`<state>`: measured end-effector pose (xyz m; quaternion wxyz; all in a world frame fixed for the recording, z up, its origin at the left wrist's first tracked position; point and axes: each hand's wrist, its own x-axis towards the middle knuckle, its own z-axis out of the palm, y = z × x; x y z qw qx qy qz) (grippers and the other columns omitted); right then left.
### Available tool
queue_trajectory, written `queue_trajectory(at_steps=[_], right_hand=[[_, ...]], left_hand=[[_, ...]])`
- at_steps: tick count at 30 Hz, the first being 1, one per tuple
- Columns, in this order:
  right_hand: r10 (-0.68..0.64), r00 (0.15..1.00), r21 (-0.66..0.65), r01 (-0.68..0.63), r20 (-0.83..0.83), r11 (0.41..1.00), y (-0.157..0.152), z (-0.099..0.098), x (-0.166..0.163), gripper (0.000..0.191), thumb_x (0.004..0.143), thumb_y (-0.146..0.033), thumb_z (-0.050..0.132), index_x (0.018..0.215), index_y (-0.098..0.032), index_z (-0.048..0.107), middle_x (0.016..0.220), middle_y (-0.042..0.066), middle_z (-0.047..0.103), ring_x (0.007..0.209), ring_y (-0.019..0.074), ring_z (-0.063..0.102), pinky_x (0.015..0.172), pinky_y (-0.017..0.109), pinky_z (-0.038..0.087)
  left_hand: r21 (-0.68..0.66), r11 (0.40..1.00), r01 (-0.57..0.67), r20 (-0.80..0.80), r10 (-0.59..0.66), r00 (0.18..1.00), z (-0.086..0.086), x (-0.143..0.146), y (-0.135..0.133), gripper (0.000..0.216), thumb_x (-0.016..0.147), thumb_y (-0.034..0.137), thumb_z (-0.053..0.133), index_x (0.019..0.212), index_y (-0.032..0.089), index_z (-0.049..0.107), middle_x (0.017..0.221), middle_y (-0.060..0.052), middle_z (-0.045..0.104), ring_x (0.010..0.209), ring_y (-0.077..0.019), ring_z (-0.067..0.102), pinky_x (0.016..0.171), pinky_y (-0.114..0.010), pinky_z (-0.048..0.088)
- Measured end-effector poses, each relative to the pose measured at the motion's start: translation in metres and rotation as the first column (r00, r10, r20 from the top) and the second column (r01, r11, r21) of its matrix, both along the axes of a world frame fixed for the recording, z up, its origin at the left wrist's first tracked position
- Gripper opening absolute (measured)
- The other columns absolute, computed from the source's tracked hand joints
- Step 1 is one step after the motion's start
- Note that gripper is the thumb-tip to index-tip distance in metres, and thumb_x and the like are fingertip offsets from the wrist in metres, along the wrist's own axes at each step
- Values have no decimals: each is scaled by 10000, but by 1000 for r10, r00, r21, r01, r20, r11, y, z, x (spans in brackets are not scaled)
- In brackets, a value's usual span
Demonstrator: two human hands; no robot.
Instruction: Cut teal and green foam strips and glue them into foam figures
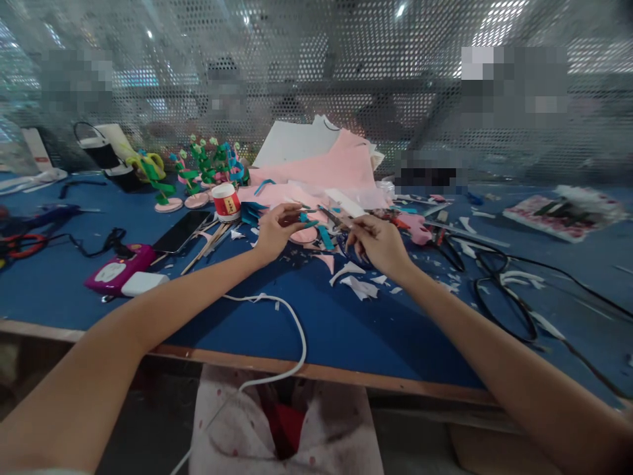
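Observation:
My right hand (380,245) is closed around a pair of scissors (330,215), whose dark blades point left toward my other hand. Thumb and fingers of my left hand (277,231) pinch a small teal strip (309,225), close to the scissor tips. Below and between the hands lies a pink round disc (303,235) with another teal strip (325,238) beside it. White scraps (360,287) and a pink scrap (326,262) are scattered on the blue table (341,336). Whether the blades touch the strip I cannot tell.
Several paper plant figures on pink bases (169,205) stand at the back left, near a red-and-white cup (226,202). A phone (182,231) and purple device (120,268) lie left. Pink sheets (321,165) are piled behind; black cables (504,300) run right.

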<state>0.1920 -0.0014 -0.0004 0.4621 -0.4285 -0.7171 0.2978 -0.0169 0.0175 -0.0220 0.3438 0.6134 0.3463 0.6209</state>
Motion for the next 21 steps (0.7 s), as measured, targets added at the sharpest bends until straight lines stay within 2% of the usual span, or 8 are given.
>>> queue_trajectory(at_steps=[7,11,17,21], right_hand=[[21,999,53,-19,-37,998,-2,-6,-3,343,728,-496,610,827,-168,629,544,-4,600,359,81,450,381,222,350],[33,999,64,-34,16,997,2,-13,-2,341,744,-454,611,902,-155,653,623,24,642,425,107,510,428,242,395],[-66,982,283,13,178,959,2,-14,0,211,790,-314,582,921,-206,707,840,51,709,708,173,632,612,285,476],[-112,969,386,19,219,922,-3,-9,-1,201,813,-278,557,914,-216,720,853,54,718,740,180,644,654,298,488]], left_hand=[[-34,999,10,-8,-11,1000,3,1,-2,335,598,216,757,885,130,607,889,-77,705,887,-191,666,822,-338,542],[-39,999,28,4,-28,1000,2,1,-1,355,583,223,766,887,131,606,887,-78,704,894,-200,664,824,-349,540],[-36,998,46,6,-45,999,2,1,-1,367,583,253,770,890,134,606,896,-79,700,902,-207,663,837,-353,532],[-36,999,39,0,-39,999,2,1,-1,381,575,262,774,892,135,606,902,-81,700,909,-209,660,823,-345,536]])
